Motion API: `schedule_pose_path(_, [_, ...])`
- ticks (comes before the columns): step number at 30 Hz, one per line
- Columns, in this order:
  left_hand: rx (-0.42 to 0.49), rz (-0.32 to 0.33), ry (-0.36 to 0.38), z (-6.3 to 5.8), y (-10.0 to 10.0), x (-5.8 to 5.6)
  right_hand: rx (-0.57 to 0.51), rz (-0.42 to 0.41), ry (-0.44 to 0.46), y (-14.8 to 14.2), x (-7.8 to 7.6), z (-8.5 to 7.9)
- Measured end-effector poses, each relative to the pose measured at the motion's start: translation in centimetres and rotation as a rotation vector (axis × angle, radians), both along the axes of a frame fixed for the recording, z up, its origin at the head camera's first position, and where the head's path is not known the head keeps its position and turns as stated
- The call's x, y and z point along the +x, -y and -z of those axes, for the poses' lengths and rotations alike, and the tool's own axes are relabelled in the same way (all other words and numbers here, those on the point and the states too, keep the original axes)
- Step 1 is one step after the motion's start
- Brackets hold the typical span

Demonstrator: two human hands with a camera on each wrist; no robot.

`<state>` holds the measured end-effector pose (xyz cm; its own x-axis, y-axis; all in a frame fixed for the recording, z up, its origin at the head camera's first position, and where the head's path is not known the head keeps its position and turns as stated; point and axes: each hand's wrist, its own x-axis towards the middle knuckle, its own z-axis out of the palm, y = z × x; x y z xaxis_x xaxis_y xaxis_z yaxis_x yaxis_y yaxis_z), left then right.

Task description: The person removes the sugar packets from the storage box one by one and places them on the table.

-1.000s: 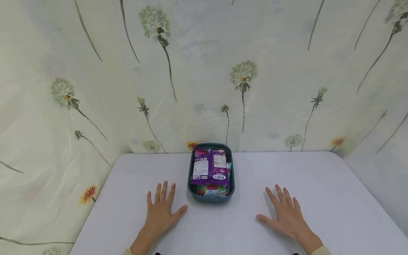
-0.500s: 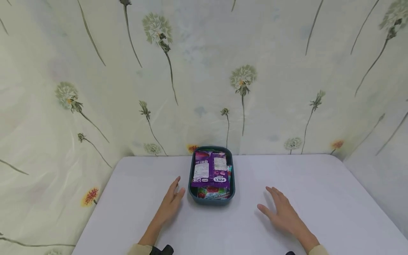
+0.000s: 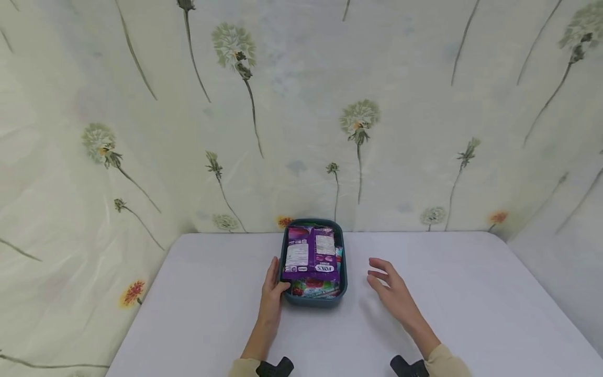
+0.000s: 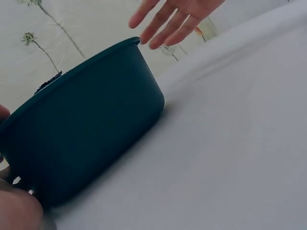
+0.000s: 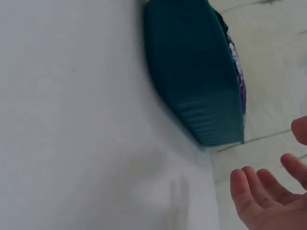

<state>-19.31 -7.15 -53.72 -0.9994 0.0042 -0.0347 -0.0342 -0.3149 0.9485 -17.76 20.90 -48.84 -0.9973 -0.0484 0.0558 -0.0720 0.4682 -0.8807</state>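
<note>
Gripping the left wall of the tub (image 3: 314, 302) near the table's (image 3: 202, 293) far edge, the left hand (image 3: 270, 298) likely meets stiff, light plastic; opposite walls suit holding. The right hand (image 3: 394, 293), fingers apart, holds nothing.

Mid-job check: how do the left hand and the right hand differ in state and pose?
Contact: the left hand grips the side of the basket, while the right hand is apart from it, over the table.
Pose: the left hand has its thumb at the rim, while the right hand's fingers are loosely bent around nothing.
Shared: both come out of beige sleeves.
</note>
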Motion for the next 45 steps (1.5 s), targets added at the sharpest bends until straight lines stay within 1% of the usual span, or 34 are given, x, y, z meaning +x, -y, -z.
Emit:
schedule_pose_path(3, [0.056,-0.042,0.007,0.1,-0.5,0.0,-0.082,-0.036,0.014,1.4,-0.7,-1.1])
schedule_pose_path(5, [0.071,-0.073,0.019,0.2,-0.8,0.2,-0.114,-0.058,0.032,2.3,-1.1,-1.5])
schedule_pose_path(7, [0.07,-0.102,0.037,0.3,-1.1,0.3,-0.151,-0.078,0.058,2.9,-1.5,-1.8])
schedule_pose_path(13, [-0.003,-0.178,0.054,0.4,-1.9,0.3,-0.207,-0.11,0.146,4.1,-2.3,-2.3])
schedule_pose_path(14, [-0.012,-0.188,0.06,0.3,-2.0,0.3,-0.206,-0.117,0.156,4.1,-2.4,-2.4])
schedule_pose_path(18, [-0.002,-0.243,0.08,-0.1,-2.8,0.3,-0.176,-0.143,0.198,4.4,-3.1,-2.9])
schedule_pose_path(21, [0.025,-0.302,0.091,-0.5,-3.4,0.4,-0.123,-0.183,0.221,4.5,-3.8,-3.5])
schedule_pose_path(23, [0.031,-0.327,0.093,-0.6,-3.7,0.5,-0.076,-0.222,0.23,4.6,-4.3,-3.9])
schedule_pose_path(25, [0.038,-0.334,0.095,-0.5,-4.0,0.7,-0.036,-0.256,0.243,4.6,-4.7,-4.2])
schedule_pose_path(27, [0.045,-0.334,0.099,-0.3,-4.1,0.8,-0.019,-0.275,0.255,4.7,-5.0,-4.4])
schedule_pose_path(29, [0.046,-0.337,0.105,-0.1,-4.3,0.9,-0.021,-0.282,0.264,4.8,-5.3,-4.4])
schedule_pose_path(32, [0.031,-0.345,0.107,0.1,-4.5,1.0,-0.047,-0.258,0.291,4.9,-5.6,-4.4])
schedule_pose_path(34, [-0.013,-0.354,0.088,0.3,-4.6,1.1,-0.062,-0.24,0.304,5.0,-5.8,-4.4])
schedule_pose_path(38, [-0.11,-0.375,0.01,0.7,-4.4,1.0,-0.1,-0.225,0.319,5.2,-6.2,-4.6])
schedule_pose_path(40, [-0.138,-0.378,-0.021,0.9,-4.3,1.0,-0.107,-0.218,0.329,5.4,-6.4,-4.7])
schedule_pose_path(43, [-0.157,-0.364,-0.033,1.1,-4.1,1.0,-0.086,-0.195,0.346,5.7,-6.8,-4.7])
schedule_pose_path(45, [-0.167,-0.354,-0.032,1.1,-4.0,1.1,-0.049,-0.186,0.348,5.9,-7.1,-4.6])
